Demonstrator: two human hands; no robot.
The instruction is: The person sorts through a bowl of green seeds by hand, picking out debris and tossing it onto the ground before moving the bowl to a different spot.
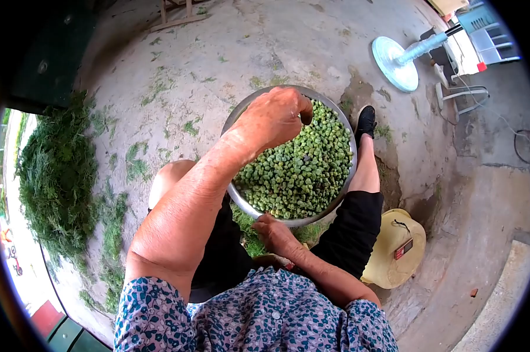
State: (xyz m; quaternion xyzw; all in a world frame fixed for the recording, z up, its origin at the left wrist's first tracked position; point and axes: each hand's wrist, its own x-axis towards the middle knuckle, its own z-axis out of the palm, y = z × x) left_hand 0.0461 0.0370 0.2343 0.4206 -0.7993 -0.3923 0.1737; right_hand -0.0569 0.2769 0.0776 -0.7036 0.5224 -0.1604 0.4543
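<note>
A wide metal bowl [255, 212] full of small green seed cones [303, 161] sits between my knees. Over the bowl's far side hangs my left hand [279, 114], its fingers curled closed; whatever they hold is hidden. My left forearm crosses above the bowl's left part and covers some of the cones. Close against the near rim is my right hand [276, 236], closed, with its fingertips by the metal. What is in those fingers cannot be made out. Green leafy sprigs [248, 232] lie below the bowl, near my right hand.
Heaped cut greenery [59, 176] lies at the left, with scraps scattered over the concrete floor [218, 53]. At my right, a yellowish stool [397, 264] carries a red phone [403, 249]. A plastic-wrapped stand base [395, 64] and cables [499, 114] are farther right.
</note>
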